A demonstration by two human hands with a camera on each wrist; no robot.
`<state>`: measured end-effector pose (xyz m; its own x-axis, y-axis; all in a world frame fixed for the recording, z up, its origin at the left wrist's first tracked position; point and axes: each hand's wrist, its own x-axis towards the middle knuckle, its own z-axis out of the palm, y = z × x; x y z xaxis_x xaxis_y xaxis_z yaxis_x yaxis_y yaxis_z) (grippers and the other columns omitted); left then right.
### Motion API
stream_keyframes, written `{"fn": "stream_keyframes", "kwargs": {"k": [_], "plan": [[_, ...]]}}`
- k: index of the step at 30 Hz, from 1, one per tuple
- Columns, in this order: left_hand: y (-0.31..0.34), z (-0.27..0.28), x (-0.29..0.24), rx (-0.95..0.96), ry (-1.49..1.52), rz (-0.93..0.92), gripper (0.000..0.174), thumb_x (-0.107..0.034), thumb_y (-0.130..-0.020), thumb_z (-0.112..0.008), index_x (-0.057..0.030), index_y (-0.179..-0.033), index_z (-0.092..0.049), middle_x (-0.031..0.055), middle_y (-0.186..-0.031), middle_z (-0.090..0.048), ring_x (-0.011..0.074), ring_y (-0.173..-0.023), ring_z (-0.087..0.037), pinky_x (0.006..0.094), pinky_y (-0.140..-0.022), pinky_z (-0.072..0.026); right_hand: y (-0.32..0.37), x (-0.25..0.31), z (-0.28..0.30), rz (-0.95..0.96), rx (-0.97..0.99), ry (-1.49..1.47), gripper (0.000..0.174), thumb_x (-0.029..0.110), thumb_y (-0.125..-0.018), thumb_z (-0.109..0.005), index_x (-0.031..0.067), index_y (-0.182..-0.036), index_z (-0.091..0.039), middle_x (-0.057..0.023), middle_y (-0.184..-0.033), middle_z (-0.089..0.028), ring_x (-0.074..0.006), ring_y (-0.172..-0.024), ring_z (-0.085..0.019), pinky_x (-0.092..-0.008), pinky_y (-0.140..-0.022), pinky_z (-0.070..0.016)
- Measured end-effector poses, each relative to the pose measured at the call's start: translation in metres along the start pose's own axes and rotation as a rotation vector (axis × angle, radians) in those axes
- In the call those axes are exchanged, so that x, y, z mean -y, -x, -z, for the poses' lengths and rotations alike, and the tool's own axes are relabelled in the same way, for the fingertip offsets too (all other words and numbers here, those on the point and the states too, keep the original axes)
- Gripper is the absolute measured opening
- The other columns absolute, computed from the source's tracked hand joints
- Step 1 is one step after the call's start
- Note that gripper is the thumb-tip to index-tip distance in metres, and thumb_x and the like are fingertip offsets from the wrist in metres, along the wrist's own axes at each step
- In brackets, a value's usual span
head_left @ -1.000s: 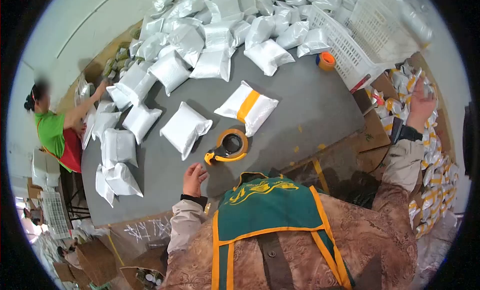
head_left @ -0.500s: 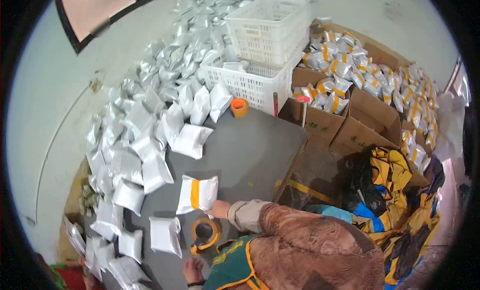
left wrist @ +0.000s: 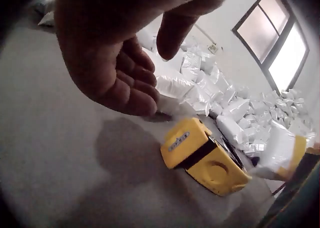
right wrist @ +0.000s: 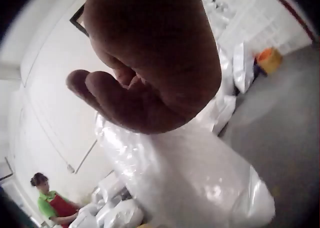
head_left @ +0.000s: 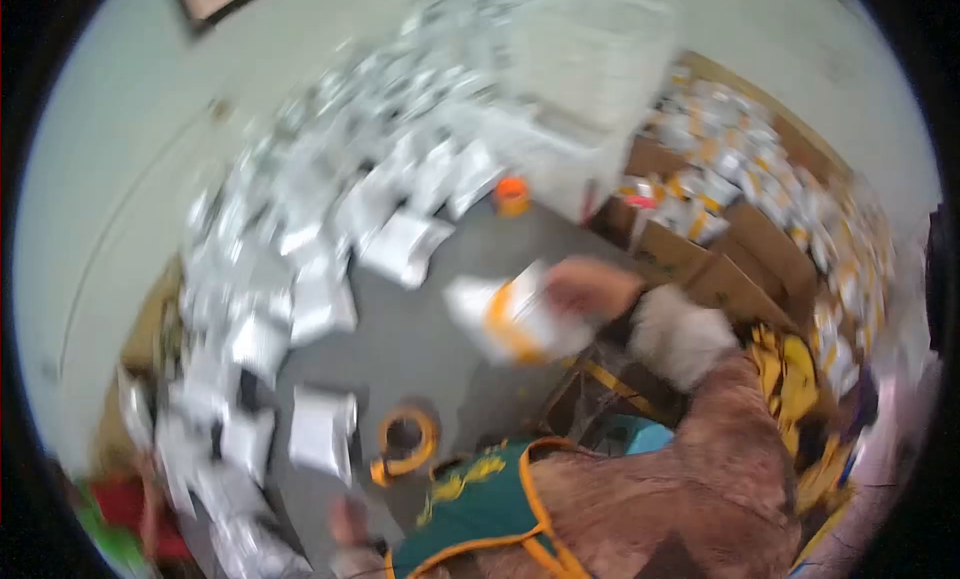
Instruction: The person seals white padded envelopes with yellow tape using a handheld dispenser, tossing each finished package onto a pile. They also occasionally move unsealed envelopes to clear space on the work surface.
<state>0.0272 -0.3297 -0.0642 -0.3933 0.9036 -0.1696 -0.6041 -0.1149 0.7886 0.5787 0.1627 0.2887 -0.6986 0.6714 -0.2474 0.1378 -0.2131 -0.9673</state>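
In the head view, blurred by motion, my right hand [head_left: 592, 287] grips a white plastic mailer bag [head_left: 472, 307] with a yellow tape band round its middle. It holds the bag by its right end, over the right part of the table. The right wrist view shows curled fingers above the shiny bag [right wrist: 190, 173]. My left hand [head_left: 350, 524] is near the front edge, holding nothing, its fingers loosely bent in the left wrist view. Beside it lies a yellow tape dispenser [left wrist: 215, 170]. An untaped white bag [head_left: 322, 431] lies left of the dispenser.
White bags [head_left: 320, 299] heap along the table's far and left sides. An orange tape roll [head_left: 512, 196] stands near white plastic crates [head_left: 570, 159]. Cardboard boxes [head_left: 690, 269] and many taped bags [head_left: 790, 209] fill the right. Another person [head_left: 130, 509] works at the left.
The view has turned right. My right hand came from the right-hand boxes to the taped bag, took hold of it and moved it rightward off its spot. My left hand stayed near the dispenser.
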Motion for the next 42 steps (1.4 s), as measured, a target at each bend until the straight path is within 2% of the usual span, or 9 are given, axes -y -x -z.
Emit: {"fn": "stream_keyframes", "kwargs": {"k": [4, 8, 12, 13, 17, 21, 25, 39, 42], "plan": [[-0.023, -0.186, -0.080, -0.717, -0.315, 0.025, 0.028, -0.023, -0.087, -0.063, -0.0024, -0.104, -0.056, 0.0039, -0.082, -0.055, 0.0136, -0.072, -0.053, 0.0300, -0.061, -0.0478, -0.001, 0.059, 0.173, 0.386, -0.609, 0.002, 0.026, 0.031, -0.092, -0.052, 0.0076, -0.100, -0.061, -0.0020, -0.083, -0.059, -0.0125, -0.073, -0.056, -0.0257, -0.068, -0.0467], [-0.066, -0.140, -0.081, -0.965, -0.416, 0.067, 0.067, -0.023, -0.078, -0.072, -0.0055, -0.133, -0.038, 0.0129, -0.118, -0.050, 0.0255, -0.099, -0.053, 0.0406, -0.072, -0.0523, -0.024, 0.084, 0.221, 0.581, -0.892, -0.290, 0.032, 0.035, -0.091, -0.053, 0.0082, -0.106, -0.060, -0.0024, -0.091, -0.060, -0.0131, -0.077, -0.057, -0.0235, -0.069, -0.0458], [-0.087, -0.128, -0.066, -0.909, -0.330, 0.265, 0.094, -0.026, -0.073, -0.078, -0.0047, -0.143, -0.020, 0.0189, -0.125, -0.046, 0.0314, -0.107, -0.049, 0.0470, -0.083, -0.0457, -0.072, 0.045, 0.097, 0.337, -0.610, 0.080, 0.023, 0.030, -0.090, -0.056, 0.0071, -0.092, -0.060, -0.0026, -0.080, -0.059, -0.0129, -0.067, -0.056, -0.0256, -0.061, -0.0441], [-0.094, -0.122, -0.052, -0.910, -0.417, 0.271, 0.094, -0.029, -0.066, -0.083, -0.0013, -0.138, -0.029, 0.0161, -0.102, -0.057, 0.0248, -0.075, -0.055, 0.0384, -0.051, -0.0425, -0.083, 0.033, 0.044, 0.315, -0.553, 0.190, 0.023, 0.029, -0.089, -0.057, 0.0066, -0.089, -0.060, -0.0027, -0.077, -0.058, -0.0125, -0.065, -0.055, -0.0257, -0.058, -0.0430], [-0.115, -0.091, 0.004, -0.784, -0.318, 0.166, 0.069, -0.035, -0.068, -0.082, 0.0087, -0.114, -0.054, 0.0140, -0.095, -0.063, 0.0219, -0.077, -0.061, 0.0364, -0.063, -0.0498, -0.139, -0.067, -0.087, 0.051, 0.096, 0.644, 0.016, 0.019, -0.089, -0.056, 0.0028, -0.091, -0.058, -0.0067, -0.076, -0.061, -0.0164, -0.067, -0.060, -0.0305, -0.062, -0.0483], [-0.081, -0.135, -0.015, -0.787, -0.409, 0.103, 0.052, -0.035, -0.075, -0.077, 0.0054, -0.103, -0.060, 0.0092, -0.080, -0.061, 0.0172, -0.063, -0.054, 0.0335, -0.051, -0.0433, -0.124, -0.129, -0.237, 0.404, 0.646, 1.042, 0.023, 0.016, -0.081, -0.064, 0.0020, -0.099, -0.062, -0.0171, -0.086, -0.063, -0.0323, -0.083, -0.062, -0.0395, -0.072, -0.0497], [-0.060, -0.087, 0.023, -0.828, -0.386, 0.113, 0.060, -0.026, -0.074, -0.079, 0.0095, -0.116, -0.055, 0.0175, -0.108, -0.064, 0.0237, -0.093, -0.062, 0.0342, -0.080, -0.0501, -0.127, -0.181, -0.303, 0.627, 0.651, 1.215, 0.041, 0.024, -0.074, -0.070, -0.0006, -0.104, -0.059, -0.0214, -0.100, -0.060, -0.0381, -0.096, -0.056, -0.0437, -0.083, -0.0454], [0.153, -0.048, 0.003, -1.072, -0.400, 0.119, 0.082, -0.051, -0.066, -0.079, 0.0013, -0.124, -0.053, 0.0183, -0.114, -0.059, 0.0257, -0.102, -0.057, 0.0366, -0.087, -0.0465, -0.143, -0.231, -0.353, 0.456, 0.562, 1.584, 0.058, 0.044, -0.070, -0.074, -0.0009, -0.101, -0.054, -0.0215, -0.098, -0.057, -0.0398, -0.100, -0.052, -0.0518, -0.085, -0.0378], [0.171, -0.074, -0.010, -1.005, -0.291, 0.208, 0.086, -0.063, -0.066, -0.072, -0.0003, -0.122, -0.054, 0.0161, -0.107, -0.061, 0.0240, -0.089, -0.060, 0.0340, -0.071, -0.0512, -0.148, -0.241, -0.361, 0.528, 0.508, 1.617, 0.059, 0.044, -0.071, -0.073, -0.0013, -0.103, -0.053, -0.0217, -0.100, -0.057, -0.0396, -0.102, -0.052, -0.0518, -0.086, -0.0373]]}}
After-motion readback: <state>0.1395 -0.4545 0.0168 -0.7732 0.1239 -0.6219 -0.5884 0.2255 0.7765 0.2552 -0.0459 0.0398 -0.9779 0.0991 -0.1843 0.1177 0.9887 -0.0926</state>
